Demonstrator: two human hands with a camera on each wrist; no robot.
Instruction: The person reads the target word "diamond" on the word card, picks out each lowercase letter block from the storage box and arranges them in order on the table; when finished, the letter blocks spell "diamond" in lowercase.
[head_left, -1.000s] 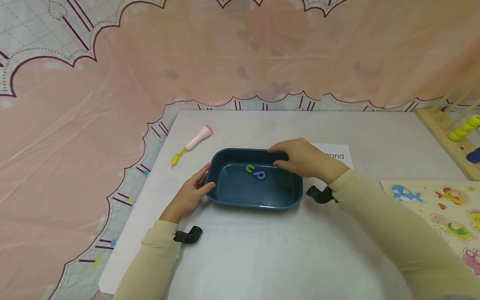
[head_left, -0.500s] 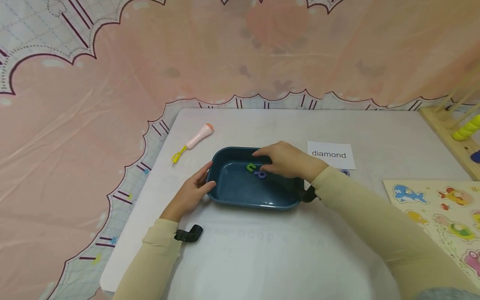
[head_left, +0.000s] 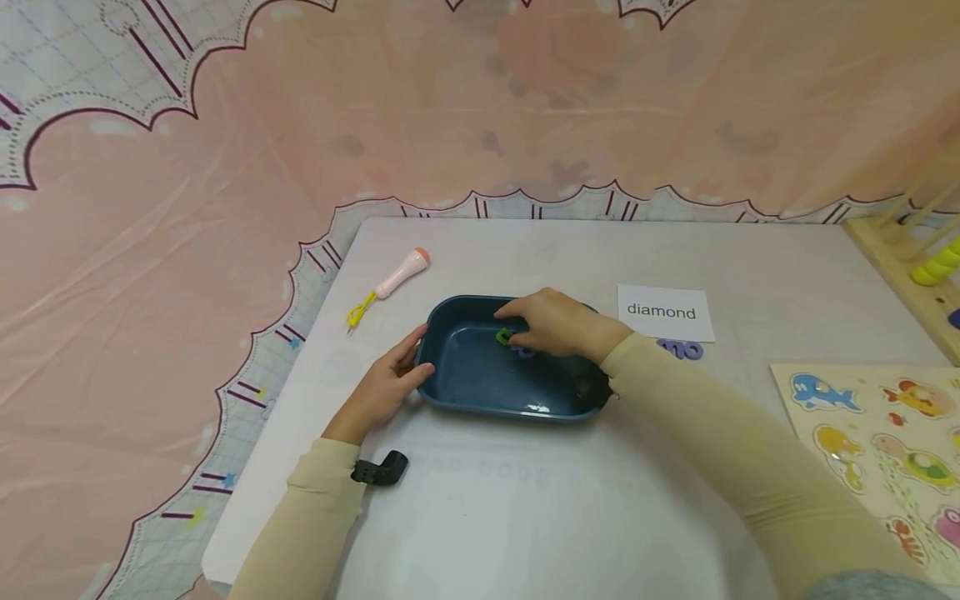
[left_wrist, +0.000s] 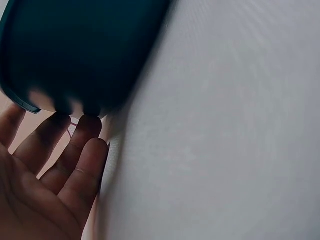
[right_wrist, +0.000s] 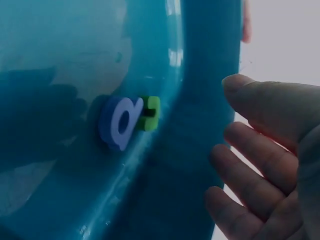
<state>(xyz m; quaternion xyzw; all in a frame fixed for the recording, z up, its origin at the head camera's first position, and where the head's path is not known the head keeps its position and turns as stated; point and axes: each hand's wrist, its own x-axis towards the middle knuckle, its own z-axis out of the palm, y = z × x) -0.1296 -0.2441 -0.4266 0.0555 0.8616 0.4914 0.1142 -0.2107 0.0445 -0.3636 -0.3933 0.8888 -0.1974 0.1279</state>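
A dark blue rectangular tray (head_left: pixel 480 392) stands on the white table. My left hand (head_left: pixel 378 392) holds its left end, the thumb over the rim. In the left wrist view, fingertips (left_wrist: pixel 90 127) touch the tray's outer wall. Over the tray's back right part is my right hand (head_left: pixel 555 325), thumb and fingers spread apart and nothing between them in the right wrist view. Just by its fingertips, a green letter (right_wrist: pixel 151 114) and a purple letter (right_wrist: pixel 106 127) lie side by side on the tray floor. The hand partly covers both letters in the head view.
A white card (head_left: pixel 663 312) reading "diamond" lies right of the tray, with purple letters (head_left: pixel 684 348) along its lower edge, partly behind the sleeve. A pink-handled tool (head_left: pixel 403 273) with yellow end lies back left. At right are an animal picture board (head_left: pixel 817 433) and a wooden rack (head_left: pixel 885 267).
My right hand has moved left from the tray's back right rim to above the two letters, uncovering the card. The left hand has stayed on the tray's left end.
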